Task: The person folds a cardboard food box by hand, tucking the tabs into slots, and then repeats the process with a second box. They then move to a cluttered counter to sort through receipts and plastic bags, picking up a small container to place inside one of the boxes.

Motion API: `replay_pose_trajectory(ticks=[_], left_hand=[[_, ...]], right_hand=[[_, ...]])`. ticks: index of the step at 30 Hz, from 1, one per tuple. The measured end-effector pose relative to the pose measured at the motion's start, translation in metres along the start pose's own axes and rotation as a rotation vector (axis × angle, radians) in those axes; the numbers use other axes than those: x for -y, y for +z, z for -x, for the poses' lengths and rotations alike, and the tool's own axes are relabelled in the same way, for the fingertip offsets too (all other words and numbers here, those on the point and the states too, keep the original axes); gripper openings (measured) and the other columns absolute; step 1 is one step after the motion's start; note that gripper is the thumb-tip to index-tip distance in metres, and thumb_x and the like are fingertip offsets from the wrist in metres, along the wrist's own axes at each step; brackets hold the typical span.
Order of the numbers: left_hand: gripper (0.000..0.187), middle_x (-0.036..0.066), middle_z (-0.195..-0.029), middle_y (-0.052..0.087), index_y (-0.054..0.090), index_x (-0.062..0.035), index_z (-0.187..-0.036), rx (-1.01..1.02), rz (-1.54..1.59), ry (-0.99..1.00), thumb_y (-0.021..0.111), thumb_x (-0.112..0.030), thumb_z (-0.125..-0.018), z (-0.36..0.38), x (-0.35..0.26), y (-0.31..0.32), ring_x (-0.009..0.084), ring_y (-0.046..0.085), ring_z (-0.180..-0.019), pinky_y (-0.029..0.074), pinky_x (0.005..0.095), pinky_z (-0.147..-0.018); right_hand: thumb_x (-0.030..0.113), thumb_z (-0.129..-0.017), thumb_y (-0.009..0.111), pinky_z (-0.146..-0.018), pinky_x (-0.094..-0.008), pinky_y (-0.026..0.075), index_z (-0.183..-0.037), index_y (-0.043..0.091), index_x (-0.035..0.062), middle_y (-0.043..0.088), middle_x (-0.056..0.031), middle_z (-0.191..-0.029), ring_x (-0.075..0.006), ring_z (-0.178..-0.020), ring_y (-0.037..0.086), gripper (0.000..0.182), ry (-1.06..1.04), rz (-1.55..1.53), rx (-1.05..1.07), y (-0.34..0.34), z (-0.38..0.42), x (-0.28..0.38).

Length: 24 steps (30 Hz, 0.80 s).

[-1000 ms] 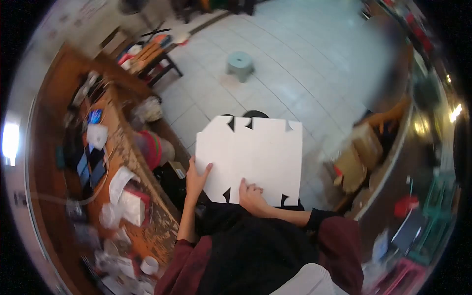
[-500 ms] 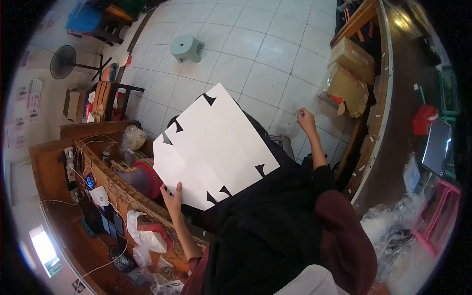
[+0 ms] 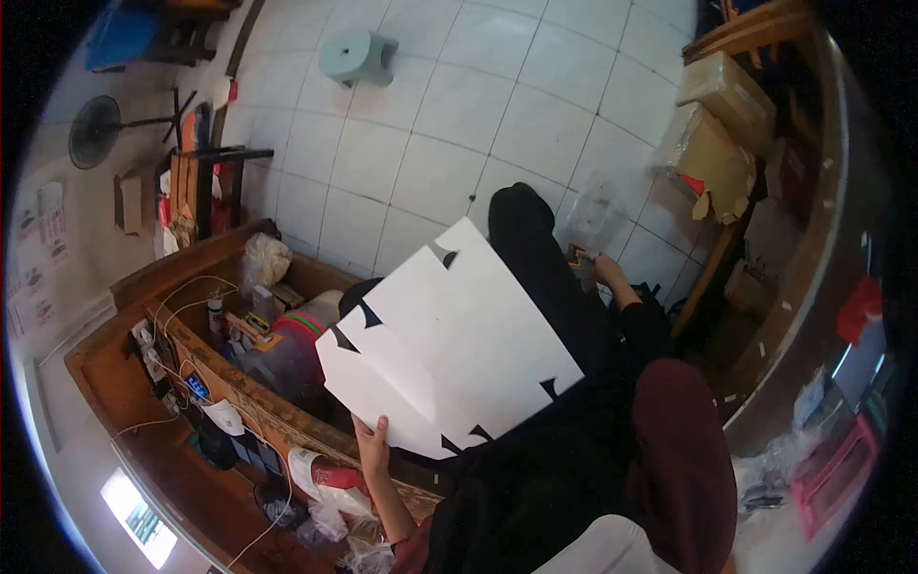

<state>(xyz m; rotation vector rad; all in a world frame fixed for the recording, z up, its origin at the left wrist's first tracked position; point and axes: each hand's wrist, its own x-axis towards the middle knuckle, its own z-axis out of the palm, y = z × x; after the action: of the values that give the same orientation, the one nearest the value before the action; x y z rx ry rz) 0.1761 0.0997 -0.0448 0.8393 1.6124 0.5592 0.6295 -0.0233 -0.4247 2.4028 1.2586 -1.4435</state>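
Down by the wooden bench point(image 3: 244, 407), the left hand point(image 3: 373, 446) has its fingers closed on the lower edge of a flat white die-cut sheet point(image 3: 448, 342), holding it tilted over the lap. Off to the right, the right hand point(image 3: 595, 267) grips a clear plastic bag point(image 3: 591, 215), which looks empty. Judging by this, the sheet is being bagged; next the bag's mouth must open wide. Cardboard boxes point(image 3: 717, 134) stand beyond, contents hidden.

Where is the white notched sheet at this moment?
In the head view, the white notched sheet lies centre-left over the person's lap, with the left hand gripping its lower edge, beside the wooden counter.
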Motion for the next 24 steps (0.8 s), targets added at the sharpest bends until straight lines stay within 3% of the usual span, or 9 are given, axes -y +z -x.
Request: replay_pose_trajectory(ticks=[4, 6, 11, 13, 14, 16, 19, 23, 24], left_hand=[[0.071, 0.012, -0.126, 0.035, 0.015, -0.0032, -0.133, -0.043, 0.026, -0.169, 0.059, -0.006, -0.078, 0.003, -0.011, -0.002, 0.0222, 0.035, -0.114, 0.027, 0.033, -0.097], [0.073, 0.012, -0.125, 0.035, 0.015, -0.0051, -0.133, -0.088, 0.021, -0.203, 0.06, -0.006, -0.076, 0.009, -0.019, 0.003, 0.0224, 0.036, -0.114, 0.028, 0.0337, -0.096], [0.08, 0.011, -0.122, 0.038, 0.017, -0.0046, -0.131, -0.289, 0.073, -0.564, 0.067, -0.006, -0.069, 0.036, -0.034, -0.004, 0.0232, 0.038, -0.11, 0.032, 0.0341, -0.092], [0.079, 0.011, -0.121, 0.039, 0.018, -0.004, -0.13, -0.345, 0.058, -0.7, 0.067, -0.006, -0.069, 0.048, -0.038, -0.005, 0.0233, 0.039, -0.109, 0.033, 0.0342, -0.092], [0.078, 0.012, -0.121, 0.039, 0.019, -0.0037, -0.13, -0.378, 0.057, -0.771, 0.067, -0.005, -0.069, 0.056, -0.04, -0.004, 0.0234, 0.04, -0.109, 0.033, 0.0343, -0.091], [0.077, 0.012, -0.12, 0.04, 0.02, -0.0031, -0.129, -0.426, 0.04, -0.903, 0.067, -0.005, -0.069, 0.063, -0.042, -0.001, 0.0236, 0.041, -0.108, 0.034, 0.0344, -0.091], [0.075, 0.012, -0.118, 0.042, 0.022, -0.0022, -0.128, -0.462, 0.021, -1.059, 0.068, -0.005, -0.068, 0.058, -0.039, 0.011, 0.0238, 0.042, -0.106, 0.035, 0.0346, -0.09], [0.073, 0.012, -0.116, 0.043, 0.024, -0.0009, -0.126, -0.48, 0.004, -1.197, 0.068, -0.004, -0.068, 0.046, -0.037, 0.028, 0.0242, 0.044, -0.104, 0.037, 0.0349, -0.089], [0.072, 0.013, -0.115, 0.044, 0.025, -0.0006, -0.125, -0.483, 0.003, -1.216, 0.068, -0.004, -0.068, 0.043, -0.036, 0.03, 0.0243, 0.045, -0.104, 0.037, 0.0349, -0.088]], right_hand=[[0.012, -0.073, 0.049, -0.073, -0.041, 0.047, -0.084, 0.063, 0.0013, 0.055, -0.0169, -0.107, -0.0314, -0.088, 0.057, 0.02, 0.008, 0.2, 0.112, -0.022, -0.034, 0.034], [0.013, -0.074, 0.05, -0.071, -0.0408, 0.047, -0.083, 0.063, 0.0026, 0.054, -0.0149, -0.109, -0.0309, -0.088, 0.057, 0.02, -0.043, 0.311, 0.139, -0.018, -0.057, 0.033], [0.02, -0.077, 0.051, -0.07, -0.0412, 0.047, -0.092, 0.062, 0.005, 0.051, -0.0107, -0.116, -0.0291, -0.089, 0.057, 0.024, -0.084, 0.491, 0.242, -0.007, -0.119, 0.029], [0.027, -0.08, 0.048, -0.07, -0.0415, 0.046, -0.11, 0.051, 0.0085, 0.05, -0.0139, -0.116, -0.0302, -0.089, 0.057, 0.035, -0.063, 0.593, 0.325, 0.012, -0.153, 0.016], [0.027, -0.08, 0.048, -0.07, -0.0415, 0.046, -0.11, 0.051, 0.0085, 0.05, -0.0139, -0.116, -0.0302, -0.089, 0.057, 0.035, -0.07, 0.607, 0.344, 0.024, -0.182, 0.004], [0.027, -0.085, 0.042, -0.076, -0.0505, 0.043, -0.131, 0.03, 0.0176, 0.054, -0.0095, -0.108, -0.0278, -0.099, 0.053, 0.048, 0.1, 0.542, 0.463, 0.058, -0.214, -0.018], [0.027, -0.084, 0.043, -0.08, -0.0547, 0.038, -0.134, 0.021, 0.0174, 0.058, -0.0119, -0.1, -0.0307, -0.095, 0.054, 0.056, 0.062, 0.719, 0.448, 0.078, -0.238, -0.024], [0.029, -0.084, 0.042, -0.083, -0.0558, 0.034, -0.137, 0.011, 0.0195, 0.056, -0.0144, -0.104, -0.0323, -0.095, 0.053, 0.062, 0.045, 1.022, 0.398, 0.112, -0.263, -0.04], [0.03, -0.083, 0.044, -0.081, -0.0501, 0.036, -0.136, 0.013, 0.0195, 0.056, -0.0144, -0.103, -0.03, -0.093, 0.054, 0.063, 0.033, 1.031, 0.421, 0.114, -0.269, -0.048]])
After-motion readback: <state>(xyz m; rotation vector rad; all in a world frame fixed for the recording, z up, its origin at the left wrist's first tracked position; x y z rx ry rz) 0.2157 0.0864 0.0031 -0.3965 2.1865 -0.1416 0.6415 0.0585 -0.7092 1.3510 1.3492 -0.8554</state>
